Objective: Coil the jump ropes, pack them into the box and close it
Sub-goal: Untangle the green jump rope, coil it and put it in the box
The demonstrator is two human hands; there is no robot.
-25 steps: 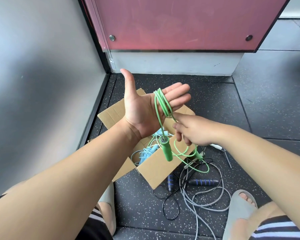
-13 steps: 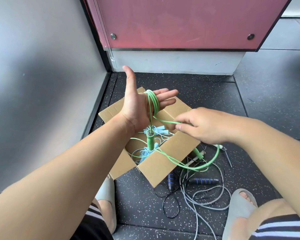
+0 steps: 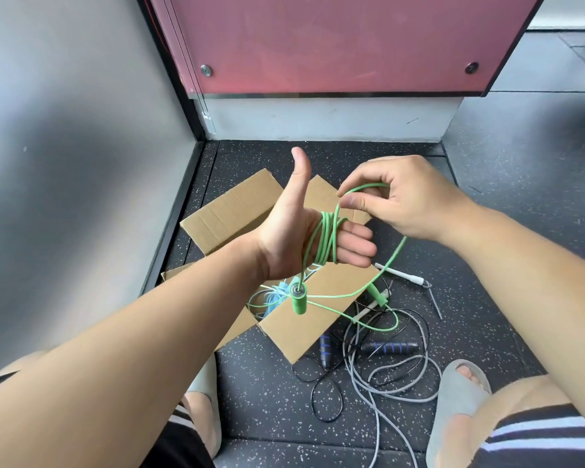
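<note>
Gym floor [image 3: 504, 265]: right hand [image 3: 409, 201], pinching green jump rope [image 3: 325, 241], now risen to 1 o'clock of straight-fingered left hand [image 3: 294, 238]; coil grows.

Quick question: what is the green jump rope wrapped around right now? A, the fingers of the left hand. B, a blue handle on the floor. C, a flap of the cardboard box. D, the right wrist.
A: the green rope loops several times around the fingers of the left hand, while the right hand pinches its free strand above.
</note>
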